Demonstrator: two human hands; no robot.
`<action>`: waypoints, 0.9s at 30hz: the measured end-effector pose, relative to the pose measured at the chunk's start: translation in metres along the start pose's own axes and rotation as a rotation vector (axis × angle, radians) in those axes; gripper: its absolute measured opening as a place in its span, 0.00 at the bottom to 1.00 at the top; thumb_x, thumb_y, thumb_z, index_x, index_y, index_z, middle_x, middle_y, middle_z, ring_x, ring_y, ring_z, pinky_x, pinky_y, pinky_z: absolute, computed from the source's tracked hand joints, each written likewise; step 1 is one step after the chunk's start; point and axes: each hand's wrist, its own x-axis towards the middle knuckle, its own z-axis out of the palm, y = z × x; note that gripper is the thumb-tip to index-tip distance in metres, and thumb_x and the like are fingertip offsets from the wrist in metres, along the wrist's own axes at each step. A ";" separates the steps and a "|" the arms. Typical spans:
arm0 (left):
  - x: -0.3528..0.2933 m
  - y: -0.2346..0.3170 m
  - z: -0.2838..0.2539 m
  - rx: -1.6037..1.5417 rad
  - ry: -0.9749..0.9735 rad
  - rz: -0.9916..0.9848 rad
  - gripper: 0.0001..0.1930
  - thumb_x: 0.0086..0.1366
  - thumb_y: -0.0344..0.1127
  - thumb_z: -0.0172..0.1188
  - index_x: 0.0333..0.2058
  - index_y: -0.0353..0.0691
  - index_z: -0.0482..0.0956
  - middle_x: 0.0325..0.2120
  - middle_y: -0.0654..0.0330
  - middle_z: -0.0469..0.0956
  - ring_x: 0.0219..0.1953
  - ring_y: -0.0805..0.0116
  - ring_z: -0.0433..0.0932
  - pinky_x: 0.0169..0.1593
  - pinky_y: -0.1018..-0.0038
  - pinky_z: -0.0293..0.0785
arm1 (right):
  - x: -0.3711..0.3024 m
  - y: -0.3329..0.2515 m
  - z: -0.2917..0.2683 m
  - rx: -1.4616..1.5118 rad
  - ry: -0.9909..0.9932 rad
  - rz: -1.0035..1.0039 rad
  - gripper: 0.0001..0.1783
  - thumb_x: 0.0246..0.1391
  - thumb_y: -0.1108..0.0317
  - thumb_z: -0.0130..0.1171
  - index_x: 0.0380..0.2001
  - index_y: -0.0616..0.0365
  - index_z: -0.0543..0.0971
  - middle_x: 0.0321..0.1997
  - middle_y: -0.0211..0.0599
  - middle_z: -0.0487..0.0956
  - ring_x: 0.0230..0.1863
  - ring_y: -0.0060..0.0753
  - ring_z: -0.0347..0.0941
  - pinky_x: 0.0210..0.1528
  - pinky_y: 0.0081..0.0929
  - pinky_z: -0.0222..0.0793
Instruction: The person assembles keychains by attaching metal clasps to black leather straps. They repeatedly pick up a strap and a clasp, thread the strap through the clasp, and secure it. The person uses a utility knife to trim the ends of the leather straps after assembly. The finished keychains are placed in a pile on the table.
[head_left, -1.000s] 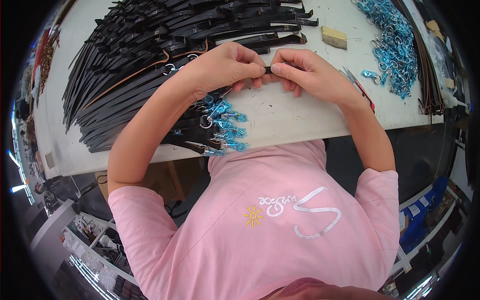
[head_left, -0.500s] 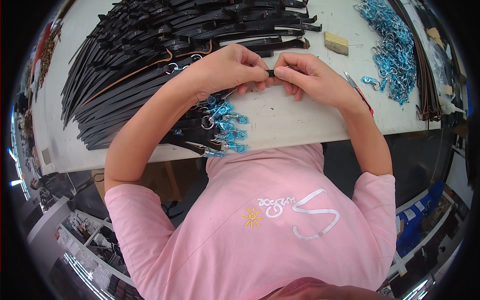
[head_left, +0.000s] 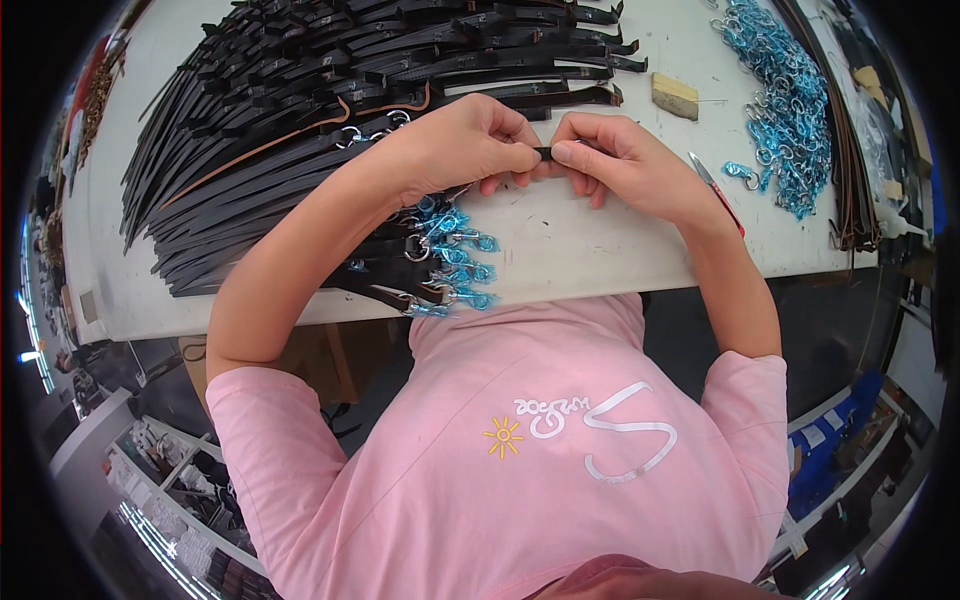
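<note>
- Left of the yellow block (head_left: 675, 96), and a bit closer to the wearer, there's a small black piece (head_left: 544, 154) up between two bare hands.
- ok, so which hand's actually got it?
- Both lol. The left hand (head_left: 492, 150) has thumb and forefinger pinched on one end, the right hand (head_left: 607, 158) pinches the other. Remaining fingers are loosely curled, can't tell if those touch it too.
- And all the stuff around it?
- White table (head_left: 590, 240). Further left of the block is a huge spread of black straps (head_left: 330, 75). Right of the block, a heap of blue-wrapped metal clasps (head_left: 785, 110). A red-handled tool (head_left: 718, 195) lies on the wearer's side of the block, near the right forearm.
- What's poking out of the block?
- Something thin and needle-like (head_left: 712, 101), on its right side.
</note>
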 end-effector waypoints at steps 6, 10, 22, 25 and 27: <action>-0.001 0.003 -0.001 -0.012 -0.005 -0.010 0.08 0.63 0.36 0.60 0.30 0.38 0.80 0.22 0.65 0.79 0.18 0.84 0.69 0.22 0.84 0.58 | 0.001 0.000 -0.001 0.011 -0.003 -0.007 0.15 0.68 0.59 0.52 0.32 0.58 0.77 0.24 0.27 0.75 0.26 0.16 0.71 0.28 0.18 0.71; 0.000 0.001 0.000 -0.013 0.003 -0.001 0.08 0.62 0.36 0.60 0.30 0.38 0.81 0.22 0.65 0.80 0.18 0.84 0.69 0.22 0.84 0.58 | 0.000 0.000 -0.001 0.000 -0.008 0.001 0.15 0.69 0.59 0.52 0.32 0.58 0.77 0.24 0.27 0.75 0.26 0.16 0.71 0.28 0.18 0.71; 0.000 -0.001 0.001 0.013 0.020 0.005 0.08 0.63 0.37 0.61 0.30 0.39 0.81 0.22 0.65 0.79 0.18 0.84 0.70 0.23 0.84 0.58 | 0.001 -0.003 -0.002 -0.023 -0.022 0.007 0.14 0.68 0.61 0.51 0.32 0.59 0.76 0.25 0.27 0.74 0.28 0.17 0.72 0.29 0.19 0.72; -0.001 0.000 0.001 0.023 0.011 0.004 0.08 0.63 0.37 0.61 0.30 0.39 0.81 0.22 0.66 0.79 0.18 0.84 0.70 0.23 0.85 0.59 | 0.002 -0.003 -0.003 -0.015 -0.032 0.005 0.14 0.68 0.61 0.51 0.32 0.59 0.76 0.25 0.27 0.75 0.28 0.17 0.72 0.30 0.19 0.73; -0.002 0.002 -0.001 -0.001 0.006 -0.009 0.08 0.63 0.36 0.61 0.31 0.38 0.81 0.22 0.66 0.79 0.19 0.84 0.71 0.23 0.84 0.60 | 0.002 -0.003 -0.003 -0.004 -0.033 -0.001 0.14 0.68 0.61 0.51 0.32 0.59 0.76 0.25 0.27 0.75 0.28 0.17 0.72 0.30 0.19 0.73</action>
